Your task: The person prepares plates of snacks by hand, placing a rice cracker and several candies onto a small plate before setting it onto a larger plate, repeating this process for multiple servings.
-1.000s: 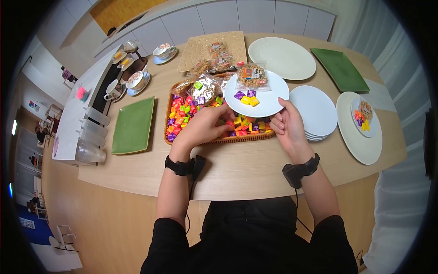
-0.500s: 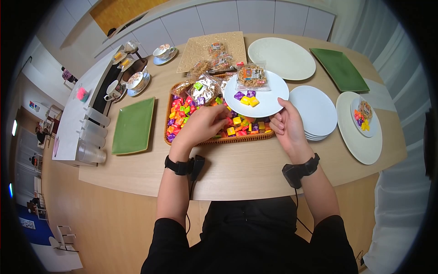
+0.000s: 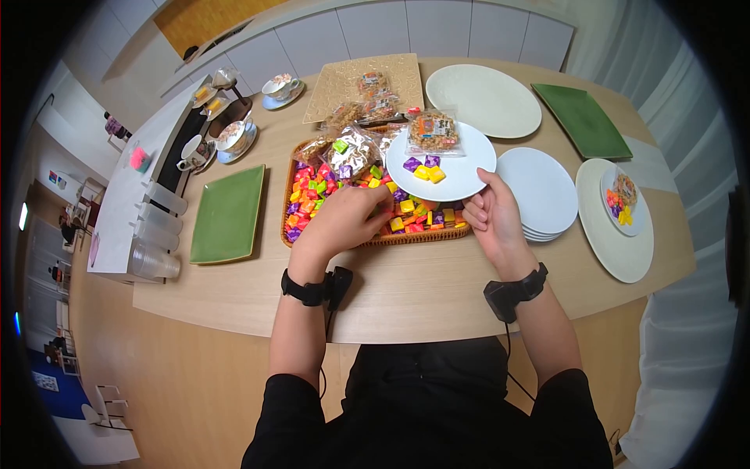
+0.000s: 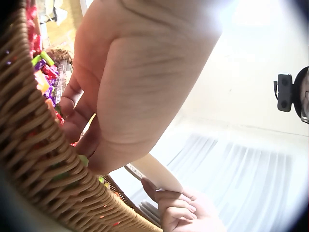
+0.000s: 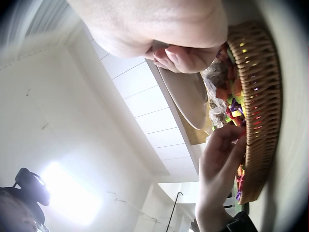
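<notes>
My right hand (image 3: 492, 221) grips the near right edge of a small white plate (image 3: 465, 160), thumb on top and fingers beneath, raised over the basket's right part. On the plate lie a clear packet of crunchy snack (image 3: 434, 131) and a few purple and yellow wrapped candies (image 3: 429, 169). My left hand (image 3: 349, 217) reaches over the near rim of a wicker basket (image 3: 375, 241), its bent fingers down among many colourful wrapped candies (image 3: 306, 187). In the left wrist view the fingers (image 4: 77, 121) point down into the basket; I cannot tell whether they pinch a candy.
White plates (image 3: 539, 191) are stacked right of the basket. Beyond them an oval platter (image 3: 601, 234) bears a filled small plate (image 3: 625, 219). A green plate (image 3: 226, 215) lies left. Behind stand a patterned board (image 3: 324, 90) with snack packets, another oval platter (image 3: 484, 102) and teacups (image 3: 232, 139).
My left fingers have drawn in and curled more among the candies, their tips shifting left. My right hand keeps the plate almost still.
</notes>
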`<state>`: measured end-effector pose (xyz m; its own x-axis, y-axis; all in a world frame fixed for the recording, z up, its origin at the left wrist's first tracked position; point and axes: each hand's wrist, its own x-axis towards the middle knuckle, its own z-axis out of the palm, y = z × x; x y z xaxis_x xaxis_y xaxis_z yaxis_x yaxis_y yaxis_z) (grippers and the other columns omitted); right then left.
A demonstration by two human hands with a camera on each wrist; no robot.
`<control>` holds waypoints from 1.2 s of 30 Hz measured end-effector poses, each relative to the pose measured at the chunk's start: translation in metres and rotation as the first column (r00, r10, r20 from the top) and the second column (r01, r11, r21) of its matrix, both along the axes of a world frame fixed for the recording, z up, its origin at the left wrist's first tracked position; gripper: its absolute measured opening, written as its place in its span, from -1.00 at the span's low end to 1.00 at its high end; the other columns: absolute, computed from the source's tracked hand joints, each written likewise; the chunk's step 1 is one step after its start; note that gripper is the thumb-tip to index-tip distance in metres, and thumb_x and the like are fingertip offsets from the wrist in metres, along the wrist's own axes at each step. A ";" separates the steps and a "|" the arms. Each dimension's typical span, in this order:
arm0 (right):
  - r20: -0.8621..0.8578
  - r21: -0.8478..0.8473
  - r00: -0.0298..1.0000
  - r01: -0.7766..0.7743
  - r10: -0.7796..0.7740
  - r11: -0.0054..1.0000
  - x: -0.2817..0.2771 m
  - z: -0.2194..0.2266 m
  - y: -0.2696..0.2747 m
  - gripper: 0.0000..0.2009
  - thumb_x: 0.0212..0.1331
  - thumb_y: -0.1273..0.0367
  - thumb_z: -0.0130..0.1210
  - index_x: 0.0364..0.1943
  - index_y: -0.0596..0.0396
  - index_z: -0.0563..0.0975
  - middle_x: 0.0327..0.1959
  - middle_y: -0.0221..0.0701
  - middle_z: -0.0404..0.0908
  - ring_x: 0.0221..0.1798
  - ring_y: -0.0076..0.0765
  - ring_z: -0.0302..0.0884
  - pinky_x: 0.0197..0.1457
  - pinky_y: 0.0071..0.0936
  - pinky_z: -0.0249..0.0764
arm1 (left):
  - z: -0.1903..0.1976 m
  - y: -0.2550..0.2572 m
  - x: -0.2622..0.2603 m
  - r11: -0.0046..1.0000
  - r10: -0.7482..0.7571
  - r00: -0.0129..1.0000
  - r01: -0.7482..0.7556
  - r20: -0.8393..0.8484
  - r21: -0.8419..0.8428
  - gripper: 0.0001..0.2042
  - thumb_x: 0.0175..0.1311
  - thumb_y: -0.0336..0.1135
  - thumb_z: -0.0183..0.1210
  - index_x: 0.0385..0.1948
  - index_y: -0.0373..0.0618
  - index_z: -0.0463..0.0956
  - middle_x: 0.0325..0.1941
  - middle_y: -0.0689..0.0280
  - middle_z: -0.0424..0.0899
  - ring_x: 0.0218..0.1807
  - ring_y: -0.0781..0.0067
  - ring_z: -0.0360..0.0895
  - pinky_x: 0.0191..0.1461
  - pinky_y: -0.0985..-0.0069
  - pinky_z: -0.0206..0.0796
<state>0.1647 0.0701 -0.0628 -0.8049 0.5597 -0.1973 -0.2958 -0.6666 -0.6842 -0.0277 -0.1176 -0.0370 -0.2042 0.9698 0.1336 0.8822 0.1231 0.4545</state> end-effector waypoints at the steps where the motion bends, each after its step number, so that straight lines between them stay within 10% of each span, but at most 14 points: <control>1: 0.004 -0.002 1.000 0.002 -0.002 1.000 0.000 0.000 0.000 -0.78 0.46 0.23 0.07 -0.31 -0.02 0.37 -0.60 -0.61 0.29 -0.68 -0.72 0.13 -0.67 -0.68 -0.01 | 0.002 -0.001 0.000 0.999 0.006 1.000 -0.006 -0.013 -0.035 -0.86 0.31 -0.36 0.28 -0.24 -0.20 0.57 -0.36 0.12 0.71 -0.30 0.03 0.66 -0.22 0.23 0.45; 14: -0.003 -0.005 1.000 -0.002 0.002 1.000 0.000 -0.001 0.000 -0.78 0.45 0.24 0.07 -0.33 -0.02 0.36 -0.60 -0.60 0.28 -0.67 -0.70 0.12 -0.66 -0.67 -0.02 | -0.003 -0.005 -0.013 0.998 -0.039 0.960 0.052 0.277 -0.041 -0.86 0.35 -0.34 0.24 -0.23 -0.21 0.56 -0.33 0.12 0.73 -0.27 0.09 0.68 -0.15 0.26 0.47; 16: 0.001 -0.012 1.000 -0.001 0.001 1.000 0.000 -0.001 0.000 -0.78 0.45 0.24 0.08 -0.32 -0.02 0.36 -0.60 -0.60 0.28 -0.67 -0.70 0.12 -0.66 -0.67 -0.02 | -0.001 -0.006 -0.012 0.993 0.005 0.945 0.033 0.327 -0.110 -0.88 0.36 -0.36 0.28 -0.22 -0.18 0.59 -0.32 0.28 0.74 -0.35 0.47 0.59 -0.24 0.44 0.41; 26: -0.012 -0.006 1.000 -0.006 0.006 1.000 0.001 0.001 0.000 -0.77 0.44 0.23 0.09 -0.31 -0.01 0.37 -0.59 -0.59 0.28 -0.67 -0.71 0.12 -0.66 -0.66 -0.01 | -0.007 -0.004 -0.014 0.999 -0.035 0.958 0.043 0.286 -0.020 -0.88 0.29 -0.39 0.34 -0.22 -0.15 0.62 -0.39 0.35 0.71 -0.43 0.61 0.52 -0.35 0.51 0.33; 36: 0.010 -0.007 1.000 -0.014 0.014 1.000 0.001 0.000 0.000 -0.78 0.44 0.23 0.08 -0.31 -0.02 0.36 -0.58 -0.58 0.29 -0.67 -0.70 0.13 -0.66 -0.66 -0.01 | 0.011 0.002 -0.005 0.900 0.191 0.884 -0.331 0.426 0.284 -0.79 0.24 -0.38 0.44 -0.18 -0.18 0.63 -0.44 0.42 0.68 -0.40 0.76 0.57 -0.40 0.67 0.31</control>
<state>0.1656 0.0698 -0.0625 -0.8105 0.5472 -0.2090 -0.2799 -0.6752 -0.6825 -0.0330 -0.1158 -0.0255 -0.5454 0.7814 0.3034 0.5898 0.1006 0.8013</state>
